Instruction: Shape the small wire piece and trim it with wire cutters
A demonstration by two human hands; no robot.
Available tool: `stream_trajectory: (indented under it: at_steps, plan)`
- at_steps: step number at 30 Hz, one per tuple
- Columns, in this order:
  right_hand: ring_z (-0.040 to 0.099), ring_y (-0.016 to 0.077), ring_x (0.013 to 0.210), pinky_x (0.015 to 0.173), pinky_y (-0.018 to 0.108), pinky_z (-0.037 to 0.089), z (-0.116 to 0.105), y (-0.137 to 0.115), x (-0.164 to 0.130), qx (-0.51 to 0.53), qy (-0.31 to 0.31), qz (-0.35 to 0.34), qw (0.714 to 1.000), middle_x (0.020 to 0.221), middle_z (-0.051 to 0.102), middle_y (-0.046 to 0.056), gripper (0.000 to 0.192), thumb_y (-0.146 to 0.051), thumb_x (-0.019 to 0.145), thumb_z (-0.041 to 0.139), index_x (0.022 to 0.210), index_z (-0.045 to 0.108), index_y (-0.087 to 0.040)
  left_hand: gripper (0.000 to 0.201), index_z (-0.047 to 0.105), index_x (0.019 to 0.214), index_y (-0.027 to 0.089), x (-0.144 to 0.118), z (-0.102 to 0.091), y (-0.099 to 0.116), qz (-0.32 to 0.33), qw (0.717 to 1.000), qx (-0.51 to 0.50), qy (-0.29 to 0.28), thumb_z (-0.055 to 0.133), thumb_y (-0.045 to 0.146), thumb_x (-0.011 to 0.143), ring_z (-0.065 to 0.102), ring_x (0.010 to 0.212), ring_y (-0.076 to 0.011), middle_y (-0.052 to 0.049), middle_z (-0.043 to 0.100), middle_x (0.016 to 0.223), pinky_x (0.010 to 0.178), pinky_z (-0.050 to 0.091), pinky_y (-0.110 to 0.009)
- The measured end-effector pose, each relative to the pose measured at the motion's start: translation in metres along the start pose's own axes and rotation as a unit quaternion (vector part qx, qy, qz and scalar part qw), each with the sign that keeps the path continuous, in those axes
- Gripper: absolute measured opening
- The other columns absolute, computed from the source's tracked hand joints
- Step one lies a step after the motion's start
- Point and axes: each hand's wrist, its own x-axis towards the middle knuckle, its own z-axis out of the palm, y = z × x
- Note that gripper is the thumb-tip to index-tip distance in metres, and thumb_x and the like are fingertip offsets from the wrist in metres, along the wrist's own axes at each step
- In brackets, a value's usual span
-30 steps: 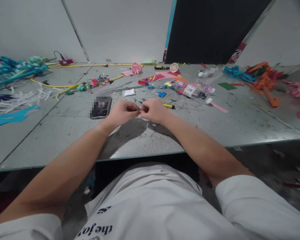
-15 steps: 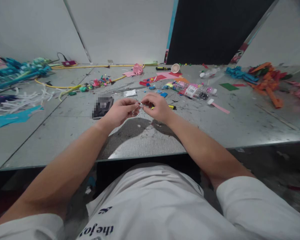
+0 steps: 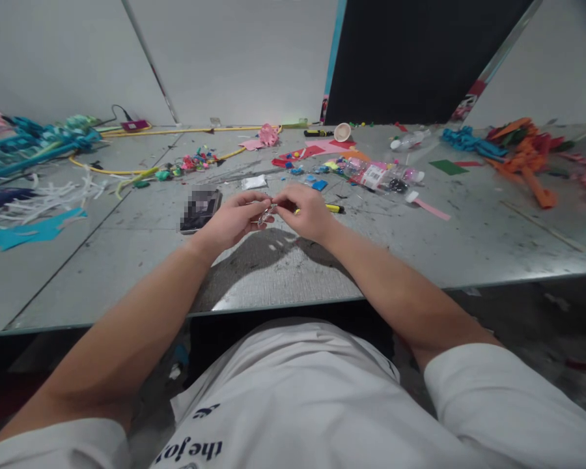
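My left hand (image 3: 238,218) and my right hand (image 3: 305,208) meet above the near middle of the table. Between their fingertips is a small, shiny, see-through piece (image 3: 264,215) that looks like clear plastic; its exact kind is not plain. Thumb and fingers of the left hand are closed on it from the left, while the right fingers pinch its upper right end. Behind the right hand lies a yellow and black cutter knife (image 3: 334,208), partly hidden. A dark flat case (image 3: 202,212), partly blurred out, rests left of my left hand. Just beyond the hands is a white packet (image 3: 254,182).
Clear plastic bottles (image 3: 374,177) lie to the right, with red paper scraps (image 3: 305,153) near them. Orange paper strips (image 3: 522,156) are at far right. White strips (image 3: 53,195) and a blue sheet (image 3: 34,228) lie left. The table's front edge (image 3: 273,306) is close to my body.
The clear piece has been tilted between my fingers and now looks narrower. My right fingers are curled closer around its end. Both hands stay in about the same place.
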Motion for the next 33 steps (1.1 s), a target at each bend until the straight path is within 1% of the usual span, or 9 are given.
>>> stream_trajectory:
  at_steps: [2,4,8,13,16,19,24,28,33]
  plan:
    - [0.059,0.0186,0.08,0.08,0.034,0.047,0.002,0.0,0.0,-0.008,0.0,0.031,0.999,0.085,0.068,0.004,0.005,-0.017,0.094,0.065,0.091,0.068,-0.019,0.039,0.079,0.101,0.019,0.001,0.0,-0.002,0.025,0.999,0.041,-0.019,0.096,0.043,0.075,0.074,0.086,-0.0176,-0.006,0.078,0.095,0.075,0.059,-0.028]
    - [0.058,0.0187,0.08,0.079,0.034,0.047,0.004,0.0,0.0,-0.013,-0.001,0.053,0.999,0.084,0.068,0.004,0.005,-0.016,0.091,0.065,0.088,0.068,-0.018,0.043,0.081,0.104,0.019,0.002,0.0,-0.004,0.056,0.994,0.091,-0.034,0.098,0.042,0.073,0.075,0.092,-0.0196,-0.008,0.08,0.1,0.081,0.06,-0.031]
    - [0.058,0.0183,0.08,0.078,0.034,0.047,0.007,-0.001,0.001,-0.008,0.001,0.074,0.997,0.085,0.068,0.005,0.005,-0.015,0.09,0.064,0.087,0.067,-0.018,0.042,0.083,0.1,0.016,0.005,-0.001,-0.007,0.093,0.986,0.134,-0.026,0.097,0.043,0.072,0.075,0.095,-0.0214,-0.01,0.083,0.103,0.091,0.061,-0.037]
    - [0.058,0.0177,0.079,0.078,0.033,0.048,0.009,-0.005,0.001,-0.02,0.037,0.115,0.992,0.085,0.069,0.004,0.005,-0.021,0.092,0.069,0.088,0.067,-0.019,0.04,0.082,0.098,0.019,0.007,-0.001,-0.011,0.101,0.988,0.119,0.017,0.092,0.052,0.079,0.077,0.102,-0.0232,-0.008,0.083,0.101,0.095,0.064,-0.039]
    - [0.061,0.018,0.079,0.08,0.034,0.05,0.01,-0.006,0.0,-0.021,0.064,0.141,0.988,0.085,0.069,0.004,0.011,-0.026,0.094,0.073,0.088,0.068,-0.019,0.041,0.08,0.101,0.019,0.006,0.001,-0.011,0.109,0.987,0.118,0.022,0.09,0.054,0.082,0.078,0.107,-0.0255,-0.008,0.082,0.102,0.093,0.066,-0.039]
    - [0.063,0.0186,0.08,0.081,0.035,0.052,0.011,-0.007,0.0,-0.015,0.066,0.148,0.987,0.084,0.07,0.004,0.013,-0.026,0.095,0.074,0.086,0.07,-0.019,0.04,0.079,0.103,0.019,0.007,0.002,-0.011,0.113,0.986,0.121,0.023,0.09,0.052,0.082,0.078,0.105,-0.0254,-0.008,0.081,0.1,0.092,0.067,-0.041]
    - [0.067,0.0198,0.083,0.081,0.035,0.055,0.017,-0.008,-0.002,0.006,0.069,0.173,0.983,0.083,0.074,0.005,0.012,-0.025,0.094,0.073,0.084,0.073,-0.019,0.035,0.078,0.098,0.018,0.009,0.001,-0.014,0.123,0.986,0.113,0.02,0.091,0.045,0.081,0.077,0.098,-0.0232,-0.006,0.079,0.095,0.096,0.067,-0.044]
    - [0.07,0.0196,0.084,0.081,0.034,0.056,0.024,-0.008,-0.004,0.041,0.085,0.2,0.975,0.085,0.076,0.006,0.01,-0.025,0.094,0.071,0.087,0.075,-0.018,0.031,0.076,0.095,0.018,0.011,0.002,-0.018,0.121,0.988,0.092,0.021,0.092,0.042,0.081,0.077,0.098,-0.0227,-0.005,0.078,0.093,0.103,0.065,-0.048]
    - [0.069,0.0182,0.079,0.08,0.034,0.057,0.03,-0.009,-0.005,0.076,0.111,0.203,0.97,0.085,0.076,0.006,0.011,-0.026,0.093,0.072,0.088,0.075,-0.018,0.028,0.076,0.094,0.018,0.009,0.005,-0.017,0.121,0.991,0.056,0.017,0.092,0.037,0.081,0.078,0.096,-0.0214,-0.005,0.079,0.092,0.106,0.064,-0.048]
